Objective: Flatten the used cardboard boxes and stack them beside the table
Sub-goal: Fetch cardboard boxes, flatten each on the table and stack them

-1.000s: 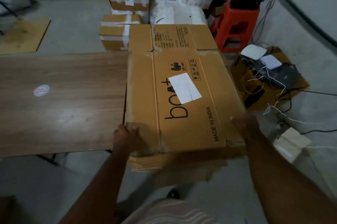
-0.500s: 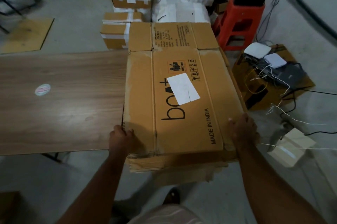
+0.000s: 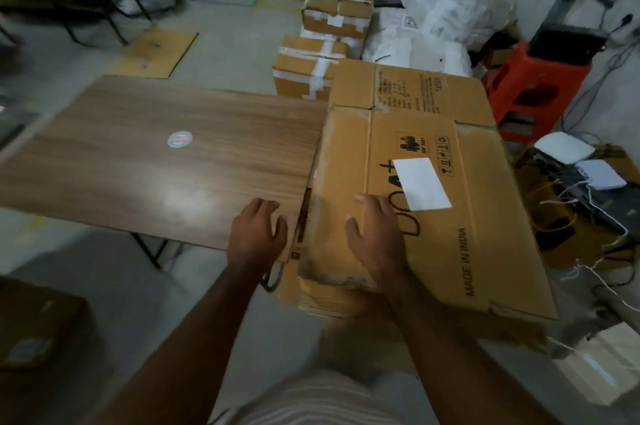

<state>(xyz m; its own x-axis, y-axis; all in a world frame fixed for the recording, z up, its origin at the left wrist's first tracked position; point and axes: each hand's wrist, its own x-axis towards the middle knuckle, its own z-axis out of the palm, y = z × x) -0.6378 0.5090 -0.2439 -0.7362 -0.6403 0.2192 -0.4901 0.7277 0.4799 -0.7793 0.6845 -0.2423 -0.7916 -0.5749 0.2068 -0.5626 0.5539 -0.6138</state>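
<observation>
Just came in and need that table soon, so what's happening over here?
A person is stacking flattened cardboard boxes beside the wooden table. The pile sits at the table's right edge. Their right hand lies with fingers spread on the top box, and the left hand hovers open over the table's near corner, gripping nothing. Taped boxes behind are not yet flattened.
</observation>
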